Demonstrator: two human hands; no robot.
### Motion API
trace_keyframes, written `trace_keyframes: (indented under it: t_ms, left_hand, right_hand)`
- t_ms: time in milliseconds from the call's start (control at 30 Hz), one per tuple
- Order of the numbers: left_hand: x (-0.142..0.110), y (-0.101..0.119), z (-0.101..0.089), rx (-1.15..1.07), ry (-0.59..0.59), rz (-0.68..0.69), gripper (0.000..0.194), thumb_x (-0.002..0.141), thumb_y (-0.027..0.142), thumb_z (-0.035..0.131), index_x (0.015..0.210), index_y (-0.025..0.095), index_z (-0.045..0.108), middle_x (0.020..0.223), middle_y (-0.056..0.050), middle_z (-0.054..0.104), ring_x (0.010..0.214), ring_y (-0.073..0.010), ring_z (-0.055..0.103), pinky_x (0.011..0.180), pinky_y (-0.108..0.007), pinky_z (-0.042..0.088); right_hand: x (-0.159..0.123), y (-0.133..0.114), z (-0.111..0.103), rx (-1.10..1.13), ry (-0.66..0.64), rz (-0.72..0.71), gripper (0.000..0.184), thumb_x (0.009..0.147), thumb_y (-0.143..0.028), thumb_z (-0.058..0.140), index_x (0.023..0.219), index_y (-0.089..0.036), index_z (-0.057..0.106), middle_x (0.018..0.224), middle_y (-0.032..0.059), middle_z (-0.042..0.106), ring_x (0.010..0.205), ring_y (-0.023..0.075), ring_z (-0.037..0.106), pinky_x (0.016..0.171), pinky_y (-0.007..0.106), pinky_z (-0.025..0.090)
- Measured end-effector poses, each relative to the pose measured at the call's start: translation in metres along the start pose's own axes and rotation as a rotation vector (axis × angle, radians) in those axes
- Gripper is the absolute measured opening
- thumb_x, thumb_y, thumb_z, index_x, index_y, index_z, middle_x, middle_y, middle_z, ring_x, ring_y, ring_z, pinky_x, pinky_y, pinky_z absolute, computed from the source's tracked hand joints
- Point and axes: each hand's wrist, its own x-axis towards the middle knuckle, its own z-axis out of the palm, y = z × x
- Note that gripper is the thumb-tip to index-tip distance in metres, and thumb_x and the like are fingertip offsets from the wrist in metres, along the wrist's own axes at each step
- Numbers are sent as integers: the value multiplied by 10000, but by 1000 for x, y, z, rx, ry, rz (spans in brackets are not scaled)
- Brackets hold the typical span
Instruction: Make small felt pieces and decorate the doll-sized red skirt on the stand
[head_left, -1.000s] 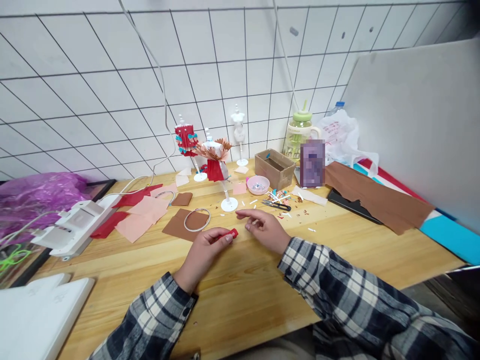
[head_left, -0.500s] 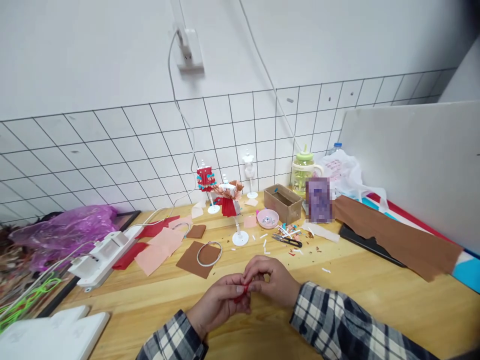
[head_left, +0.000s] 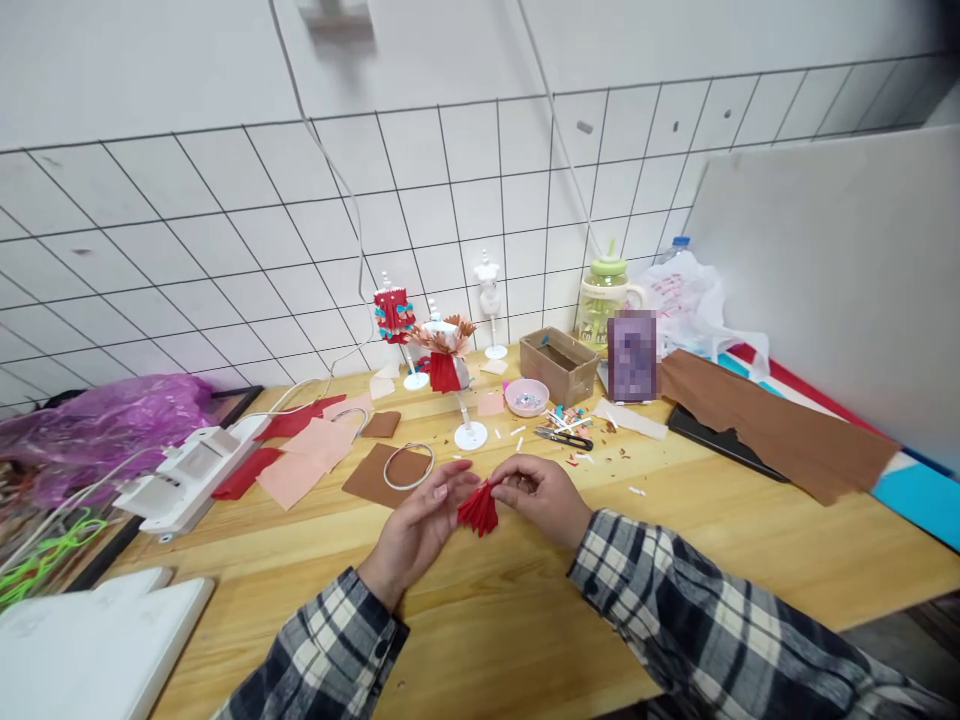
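Observation:
Between thumb and fingers, my right hand [head_left: 544,495] pinches the gathered top of a red pleated piece [head_left: 478,510], perhaps crepe paper, whose folds fan out downward. My left hand [head_left: 412,525] is beside it with the fingers apart; whether its fingertips touch the red piece I cannot tell. Beyond my hands stands a small white dress form [head_left: 470,436] wearing a red skirt piece and brown-pink ruffles. Behind it are a second form in a red dress with blue bows [head_left: 394,315] and a bare white form [head_left: 489,290].
Thread snips [head_left: 564,438] lie by paper scraps, a pink bowl [head_left: 526,397] and a cardboard box [head_left: 559,365]. Brown paper [head_left: 367,477] with a wire ring [head_left: 409,466] lies left of centre, near a power strip [head_left: 195,475]. A green-lidded bottle [head_left: 600,295] stands at the back.
My left hand has let go of the red piece and moved left, its fingers spreading. The red pleats now hang fanned from my right hand. The view has tilted downward.

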Motion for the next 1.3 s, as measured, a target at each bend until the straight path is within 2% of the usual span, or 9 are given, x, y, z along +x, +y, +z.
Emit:
trace_keyframes:
  t_ms: [67,133,333,500,600,700,867,1067,1300]
  left_hand:
    - [0,2,-1,378,169,247,216,801,343,671,957,195,651,927,-51,633,900,-190,570,840,-317,431]
    - [-2,3,2,768,215,392,157,800,343,678,817,190,648,806,-32,619,806,-180,559,783,-306,429]
    - [-4,-6,24,1223,175,375,333,732,380,739,1000,204,648,932,-55,690,846,-212,611,728,-321,467]
    - [0,-13,21,1265,195,367,169,834,296,610,966,203,662,944,-54,713,875,-203,630,788,-334,483]
    - [1,-13,16,1183,187,331,184,890,279,523,928,197,684,914,-50,728,845,-184,649,785,-319,498]
    - [2,-13,16,1126,210,315,187,871,299,558,935,191,696,923,-52,738,845,-183,666,786,-310,515]
    - [3,-12,17,1045,220,280,199,834,313,609,960,192,704,939,-52,751,845,-185,688,786,-299,539]
    - [2,-13,11,1041,242,290,208,854,317,576,924,189,724,907,-54,761,821,-191,698,773,-304,546]
    - [-1,-6,13,1198,273,478,191,869,293,570,934,213,731,913,-46,760,840,-187,692,787,-306,533]
  right_hand:
    - [3,3,-1,7,83,62,197,749,-353,702,852,-188,672,718,12,644,619,131,556,593,258,459]
    - [4,4,0,-10,136,85,199,745,-327,691,881,-188,653,740,9,644,638,130,569,612,259,470]
    - [-2,2,9,-167,139,102,159,754,-290,685,870,-195,632,739,-2,665,613,121,593,592,244,476]
    - [-7,-5,10,-173,57,59,137,827,-327,623,859,-195,644,749,17,697,634,137,639,599,253,504]
    - [-7,-9,5,-363,132,-85,143,816,-312,641,898,-197,661,792,33,693,702,164,630,654,288,501]
    - [-6,-9,2,-513,147,-209,338,739,-286,725,1057,-203,650,992,66,691,884,210,620,774,339,495]
    - [-4,-2,3,-444,72,-81,118,785,-175,648,893,-207,684,796,18,703,735,164,638,720,303,505]
    - [-3,-2,0,-335,71,-115,206,803,-154,638,999,-197,685,903,34,726,824,162,668,806,313,514]
    - [-2,-4,0,-385,128,-143,149,786,-220,694,934,-201,697,879,36,728,819,180,657,798,334,499]
